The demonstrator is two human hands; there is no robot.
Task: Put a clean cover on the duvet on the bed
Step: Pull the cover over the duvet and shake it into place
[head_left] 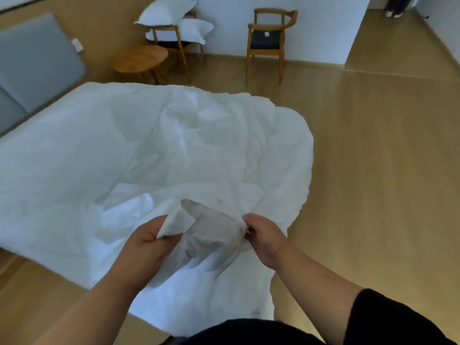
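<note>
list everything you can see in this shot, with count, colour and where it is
duvet: 1, white, spread rumpled over the bed, its right side drooping toward the floor
cover: 1, white, thin, held up between both hands at the near edge of the bed
headboard: 1, grey padded, far left
pillows: 2, white, piled on the left chair
chairs: 2, wooden with dark seats, against the far white wall
side table: 1, round, wooden, in front of the left chair
floor: tan, right and below
shoes: white, top right, too small to tell more
left hand: 1, pinches a fold of the cover
right hand: 1, grips the cover's other side; black sleeve on that arm
</note>
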